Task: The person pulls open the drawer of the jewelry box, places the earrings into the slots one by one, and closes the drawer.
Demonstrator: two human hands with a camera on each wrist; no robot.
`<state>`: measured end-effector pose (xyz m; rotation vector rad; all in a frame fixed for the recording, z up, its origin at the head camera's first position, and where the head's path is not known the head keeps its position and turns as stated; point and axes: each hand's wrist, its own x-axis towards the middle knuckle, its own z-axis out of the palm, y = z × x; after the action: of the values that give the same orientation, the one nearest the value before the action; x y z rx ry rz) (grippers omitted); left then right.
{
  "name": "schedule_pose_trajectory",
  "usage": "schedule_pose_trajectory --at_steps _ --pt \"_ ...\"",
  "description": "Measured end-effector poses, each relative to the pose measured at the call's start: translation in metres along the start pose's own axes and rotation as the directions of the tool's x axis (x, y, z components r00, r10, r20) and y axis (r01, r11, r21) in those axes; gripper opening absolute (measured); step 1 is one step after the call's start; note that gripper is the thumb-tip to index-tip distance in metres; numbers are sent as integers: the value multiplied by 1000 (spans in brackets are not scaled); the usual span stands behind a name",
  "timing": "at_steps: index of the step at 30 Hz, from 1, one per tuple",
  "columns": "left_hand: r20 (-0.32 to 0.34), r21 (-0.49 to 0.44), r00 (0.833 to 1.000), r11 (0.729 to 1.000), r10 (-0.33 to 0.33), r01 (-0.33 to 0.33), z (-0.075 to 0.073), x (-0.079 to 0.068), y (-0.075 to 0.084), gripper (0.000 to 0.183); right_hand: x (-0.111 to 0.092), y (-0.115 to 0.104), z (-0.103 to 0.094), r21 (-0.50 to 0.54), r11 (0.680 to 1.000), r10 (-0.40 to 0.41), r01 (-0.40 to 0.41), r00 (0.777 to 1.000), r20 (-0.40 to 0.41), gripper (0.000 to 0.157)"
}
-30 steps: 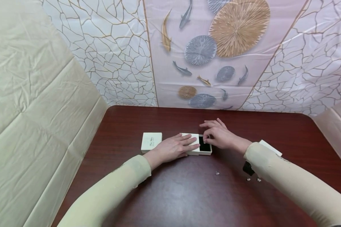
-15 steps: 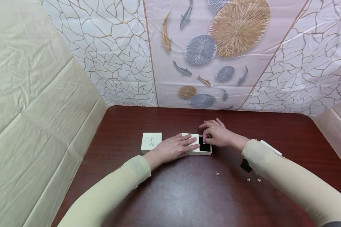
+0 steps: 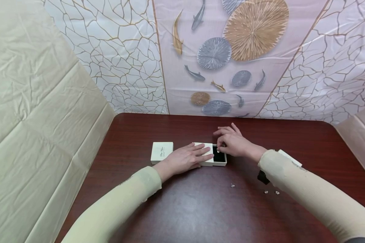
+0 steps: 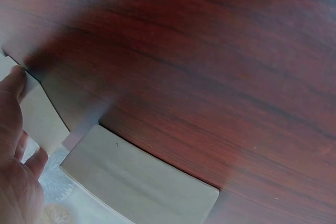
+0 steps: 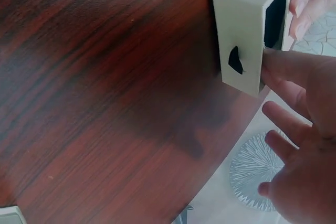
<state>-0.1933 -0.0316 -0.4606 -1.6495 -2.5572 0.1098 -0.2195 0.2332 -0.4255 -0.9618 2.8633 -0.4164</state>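
A white sliding jewelry box (image 3: 204, 158) lies at the middle of the table, its drawer pulled partway out to the right. Inside the drawer is a black insert (image 3: 220, 158). My left hand (image 3: 187, 158) holds the box's sleeve, fingers spread over the top and thumb (image 4: 17, 74) along its edge. My right hand (image 3: 235, 145) bends over the drawer, thumb and index finger pinching a tiny shiny stud earring (image 3: 218, 151) right at the insert. In the right wrist view the drawer's front (image 5: 241, 40) shows a dark half-round notch, and the pinching fingertips are partly hidden behind the drawer wall.
Left of the hands stands a second white box (image 3: 162, 152) with printed lettering. A loose earring (image 3: 232, 185) lies nearer on the table (image 3: 182, 209), with two more small shiny pieces to the right. A black pad (image 3: 263, 177) and a white box part (image 3: 290, 158) are partly covered by my right sleeve.
My right hand and forearm have shifted slightly up and left, and the pinched earring now shows more clearly below the fingertips. The left hand and the box have stayed in place.
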Motion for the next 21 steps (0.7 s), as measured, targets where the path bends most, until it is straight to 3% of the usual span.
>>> schedule_pose_trajectory --at_steps 12,21 --pt "-10 -26 1000 1000 5 -5 -2 0 1 57 -7 -4 6 -122 990 -83 70 991 -103 23" --pt "0 -14 1000 1000 1 -1 -2 1 1 58 -12 -6 2 -86 994 -73 63 990 -121 16"
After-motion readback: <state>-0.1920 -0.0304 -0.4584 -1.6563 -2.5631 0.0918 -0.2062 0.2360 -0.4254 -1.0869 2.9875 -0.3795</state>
